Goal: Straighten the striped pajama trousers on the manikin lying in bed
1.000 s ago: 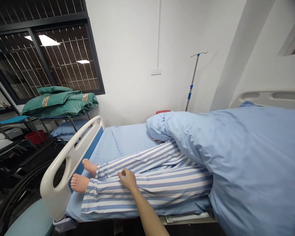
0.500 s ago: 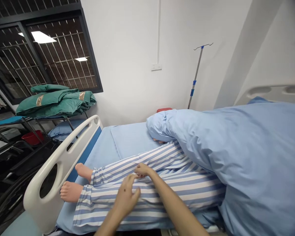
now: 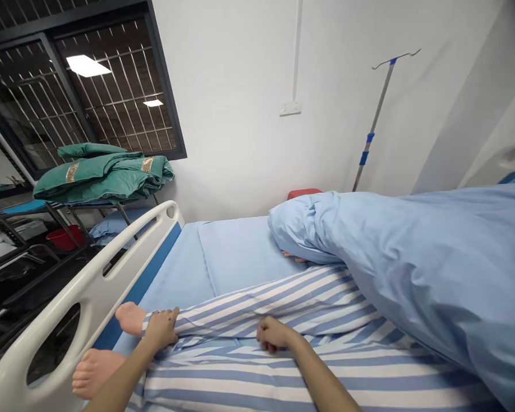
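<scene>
A figure in blue-and-white striped trousers (image 3: 223, 375) lies on the bed, its legs side by side. Its far bare foot (image 3: 130, 318) and near bare foot (image 3: 93, 372) stick out of the cuffs towards the footboard. My left hand (image 3: 162, 327) lies over the far leg's ankle, fingers bent round the trouser cuff. Above the middle of the legs is my right hand (image 3: 273, 333), its fingers curled in; what they hold, if anything, is hidden. A light blue quilt (image 3: 395, 246) is folded back over the upper legs and body.
At the left stands the white footboard (image 3: 90, 286) of the bed. Green folded covers (image 3: 98, 174) lie on a rack below the barred window. An IV pole (image 3: 375, 117) and a red object (image 3: 304, 193) are beyond the bed by the wall.
My left hand has moved left, from the middle of the legs to the far ankle. My right hand is now apart from it, fingers curled. The view has shifted closer.
</scene>
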